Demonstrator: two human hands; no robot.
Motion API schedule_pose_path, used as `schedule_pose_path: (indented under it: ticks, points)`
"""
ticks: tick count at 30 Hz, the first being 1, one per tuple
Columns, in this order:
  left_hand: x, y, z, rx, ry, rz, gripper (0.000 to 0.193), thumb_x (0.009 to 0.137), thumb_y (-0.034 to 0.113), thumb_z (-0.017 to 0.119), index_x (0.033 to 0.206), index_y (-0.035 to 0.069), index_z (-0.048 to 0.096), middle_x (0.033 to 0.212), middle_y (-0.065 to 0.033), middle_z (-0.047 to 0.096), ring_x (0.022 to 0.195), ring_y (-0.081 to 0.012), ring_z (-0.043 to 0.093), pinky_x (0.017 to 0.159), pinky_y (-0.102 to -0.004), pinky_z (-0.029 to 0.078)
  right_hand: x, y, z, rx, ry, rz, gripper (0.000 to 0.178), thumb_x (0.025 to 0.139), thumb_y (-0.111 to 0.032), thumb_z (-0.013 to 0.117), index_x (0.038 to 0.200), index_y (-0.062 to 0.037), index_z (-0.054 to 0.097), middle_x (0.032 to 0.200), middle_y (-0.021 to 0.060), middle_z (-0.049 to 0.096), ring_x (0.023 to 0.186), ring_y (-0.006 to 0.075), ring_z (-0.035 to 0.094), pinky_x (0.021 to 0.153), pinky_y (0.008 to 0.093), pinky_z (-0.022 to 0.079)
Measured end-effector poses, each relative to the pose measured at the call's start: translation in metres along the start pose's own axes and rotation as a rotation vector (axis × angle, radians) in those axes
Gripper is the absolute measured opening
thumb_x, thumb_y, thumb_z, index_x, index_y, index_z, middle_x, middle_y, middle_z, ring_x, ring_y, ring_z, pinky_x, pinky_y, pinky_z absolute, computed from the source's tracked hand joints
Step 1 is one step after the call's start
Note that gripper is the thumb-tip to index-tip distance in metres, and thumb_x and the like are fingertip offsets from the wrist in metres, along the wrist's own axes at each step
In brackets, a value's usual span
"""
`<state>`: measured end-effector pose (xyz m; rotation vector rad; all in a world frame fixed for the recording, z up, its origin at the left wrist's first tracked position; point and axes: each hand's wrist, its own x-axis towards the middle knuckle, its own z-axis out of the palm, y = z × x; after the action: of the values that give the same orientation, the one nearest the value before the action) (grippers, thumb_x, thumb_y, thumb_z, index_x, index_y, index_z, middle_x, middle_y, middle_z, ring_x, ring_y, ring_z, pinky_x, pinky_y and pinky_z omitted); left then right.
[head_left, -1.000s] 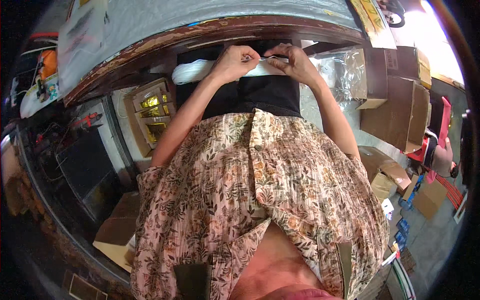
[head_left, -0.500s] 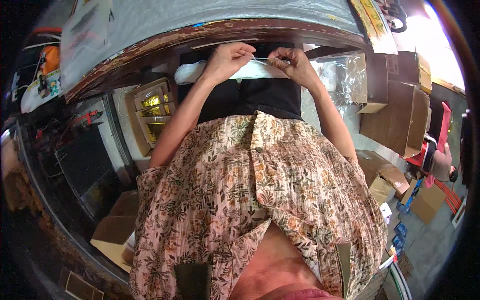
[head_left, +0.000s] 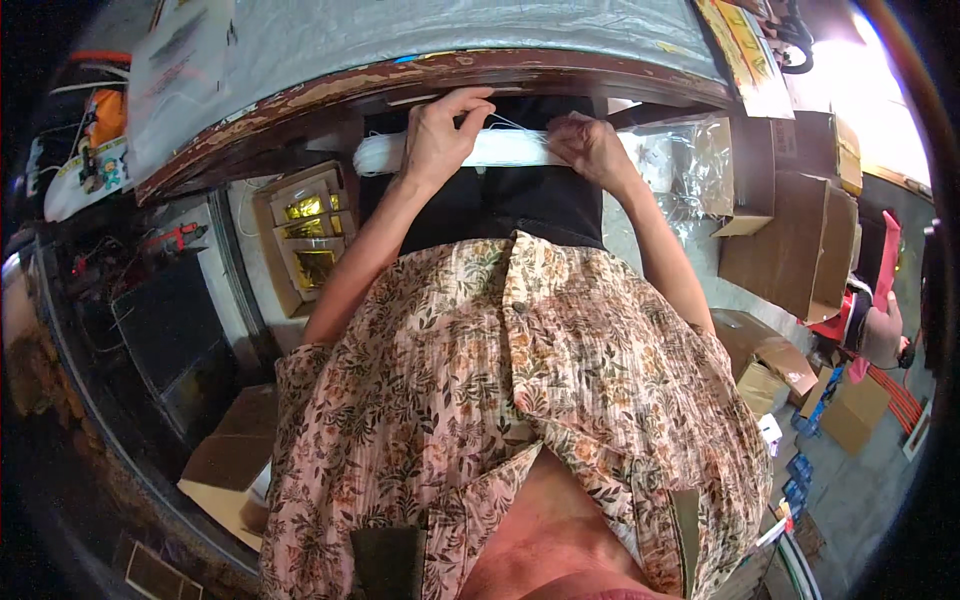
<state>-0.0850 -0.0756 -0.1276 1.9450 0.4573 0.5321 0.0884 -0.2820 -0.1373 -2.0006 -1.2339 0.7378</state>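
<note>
Across my lap, just under the worktable's front edge, lies a long hank of white thread (head_left: 508,148). My left hand (head_left: 440,138) is over its left part, with thumb and forefinger closed on a thin strand. That loose strand runs right from the fingertips, above the hank, toward my right hand (head_left: 592,150). The right fingers are curled together at the hank's right part, where the strand meets them. Their tips are partly hidden and a little blurred. The hank's left end shows past my left hand, with fine loops sticking out.
The worktable (head_left: 480,38) with its chipped wooden edge spans the front. An open carton with gold packets (head_left: 312,232) stands left of my lap. Clear plastic bags (head_left: 690,165) and cardboard boxes (head_left: 775,240) are at the right. Another person's arm (head_left: 882,325) shows far right.
My left hand has shifted slightly left, and my right hand has come down and right onto the hank. The gap between my hands has widened, showing more of the hank.
</note>
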Motion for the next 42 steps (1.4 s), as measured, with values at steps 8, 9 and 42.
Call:
schedule_pose_path:
  ticks: [8, 9, 42]
  points:
    - [-0.019, 0.055, -0.042, -0.023, 0.107, 0.110, 0.014, 0.090, 0.007, 0.068, 0.103, 0.002, 0.070, 0.097, -0.0102, 0.075, 0.088, -0.0216, 0.074, 0.074, -0.0303, 0.057, 0.002, -0.109, -0.023, -0.265, 0.130, -0.263, 0.031, 0.082, -0.011, 0.074, 0.111, -0.0020, 0.066, 0.115, 0.0132, 0.068, 0.107, 0.0353, 0.060, 0.093, 0.0416, 0.047]
    - [-0.020, 0.066, -0.046, -0.069, 0.094, 0.136, 0.013, 0.090, 0.007, 0.068, 0.102, 0.002, 0.070, 0.096, -0.0100, 0.075, 0.086, -0.0206, 0.074, 0.074, -0.0298, 0.057, 0.006, -0.128, -0.023, -0.182, 0.144, -0.284, 0.027, 0.084, -0.011, 0.073, 0.108, 0.0007, 0.067, 0.108, 0.0141, 0.069, 0.099, 0.0316, 0.064, 0.087, 0.0384, 0.050]
    - [0.122, 0.191, -0.101, -0.137, -0.179, 0.227, 0.020, 0.092, 0.020, 0.067, 0.088, 0.001, 0.071, 0.070, 0.0039, 0.060, 0.066, -0.0028, 0.050, 0.059, -0.0219, 0.040, 0.075, -0.234, -0.179, -0.065, 0.053, -0.367, 0.042, 0.094, -0.028, 0.067, 0.124, 0.0009, 0.065, 0.113, 0.0149, 0.071, 0.103, 0.0201, 0.068, 0.091, 0.0331, 0.054]
